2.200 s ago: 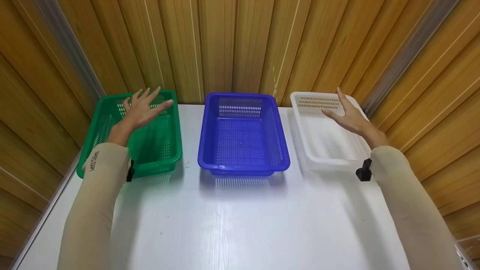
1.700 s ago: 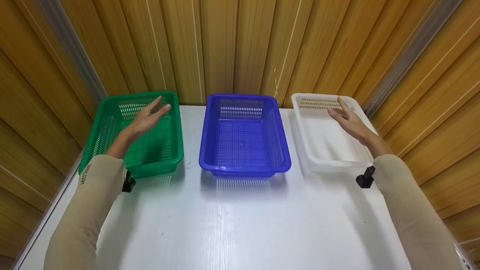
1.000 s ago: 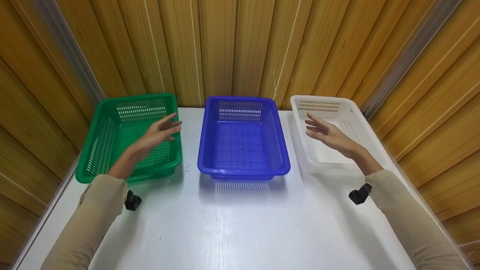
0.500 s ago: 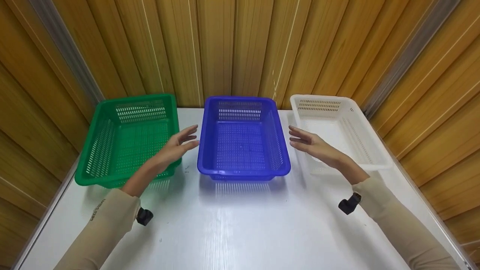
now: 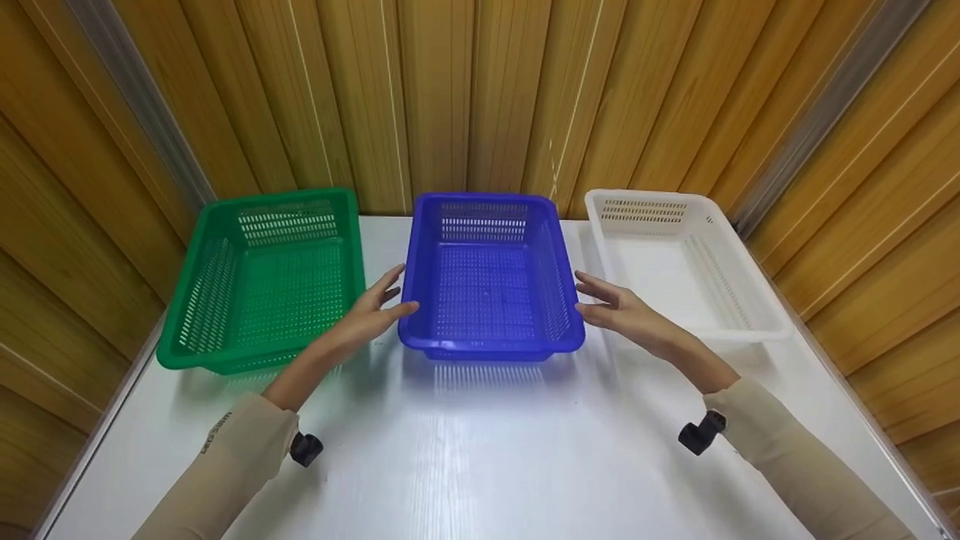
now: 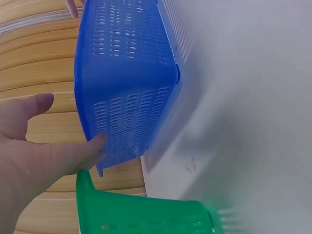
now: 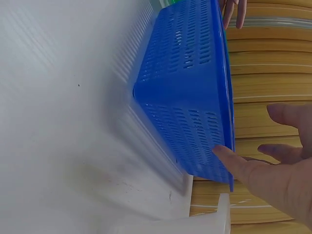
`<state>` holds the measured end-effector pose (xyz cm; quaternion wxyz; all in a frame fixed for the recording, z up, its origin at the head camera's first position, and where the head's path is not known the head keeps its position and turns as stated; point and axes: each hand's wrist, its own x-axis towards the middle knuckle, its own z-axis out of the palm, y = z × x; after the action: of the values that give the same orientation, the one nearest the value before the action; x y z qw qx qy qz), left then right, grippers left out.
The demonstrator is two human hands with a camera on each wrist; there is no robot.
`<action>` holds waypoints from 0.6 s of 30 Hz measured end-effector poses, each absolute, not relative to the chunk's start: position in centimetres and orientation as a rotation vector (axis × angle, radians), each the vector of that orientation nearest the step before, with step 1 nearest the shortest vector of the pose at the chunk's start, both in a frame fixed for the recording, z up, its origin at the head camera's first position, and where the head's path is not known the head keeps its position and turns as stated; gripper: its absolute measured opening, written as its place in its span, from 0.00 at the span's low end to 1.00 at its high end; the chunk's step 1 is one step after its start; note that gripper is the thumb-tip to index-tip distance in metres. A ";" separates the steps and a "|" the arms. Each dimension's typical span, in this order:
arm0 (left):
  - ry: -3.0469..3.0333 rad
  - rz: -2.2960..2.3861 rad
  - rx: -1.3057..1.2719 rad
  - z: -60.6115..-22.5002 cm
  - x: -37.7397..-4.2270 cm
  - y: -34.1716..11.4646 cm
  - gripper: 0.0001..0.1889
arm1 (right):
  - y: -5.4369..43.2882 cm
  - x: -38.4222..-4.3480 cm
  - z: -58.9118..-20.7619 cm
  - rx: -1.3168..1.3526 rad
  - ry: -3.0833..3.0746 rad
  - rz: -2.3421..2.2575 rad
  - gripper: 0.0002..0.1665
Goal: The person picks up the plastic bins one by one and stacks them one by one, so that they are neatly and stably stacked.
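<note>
A blue perforated plastic basket (image 5: 487, 346) stands in the middle of the white table. My left hand (image 5: 369, 315) is at its left side, fingers extended and thumb apart, the thumb over the rim in the head view. On the opposite side, my right hand (image 5: 626, 315) has its fingertips close to the right rim, thumb and fingers spread. Each wrist view shows fingertips by the basket's side wall; whether they touch it I cannot tell. Neither hand is curled round the rim. No objects show inside the blue basket.
A green basket (image 5: 259, 356) stands at the left, below and behind the left hand. At the right is a white basket (image 5: 763, 281). Ribbed wooden panels (image 5: 465, 97) enclose the back and sides of the white table (image 5: 495, 450).
Both hands have come down and inward, from above the green and white baskets to the two sides of the blue one. The baskets stay where they were.
</note>
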<state>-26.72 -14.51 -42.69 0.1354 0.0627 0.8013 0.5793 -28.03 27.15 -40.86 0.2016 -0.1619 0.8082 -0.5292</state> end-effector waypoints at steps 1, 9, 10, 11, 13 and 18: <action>2.308 1.684 0.186 -42.8 -26.7 -14.3 0.43 | 27.2 -27.9 -41.0 -0.435 2.246 -1.489 0.46; 2.237 1.706 0.209 -44.1 -26.5 -13.6 0.46 | 27.1 -27.4 -42.0 -0.371 2.186 -1.535 0.47; 2.230 1.710 0.211 -44.3 -26.5 -13.6 0.46 | 27.1 -27.4 -42.2 -0.366 2.184 -1.535 0.47; 2.222 1.715 0.215 -44.5 -26.4 -13.6 0.46 | 27.2 -27.4 -42.3 -0.360 2.179 -1.539 0.47; 2.205 1.731 0.218 -44.9 -26.4 -13.6 0.47 | 27.2 -27.4 -42.5 -0.339 2.148 -1.564 0.47; 2.189 1.740 0.205 -45.7 -26.2 -13.5 0.49 | 27.4 -27.5 -42.9 -0.292 2.041 -1.662 0.47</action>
<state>-26.23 -13.53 -45.70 0.1678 0.0721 0.7696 0.6118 -27.54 27.41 -42.89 0.2445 -0.1069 0.7473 -0.6085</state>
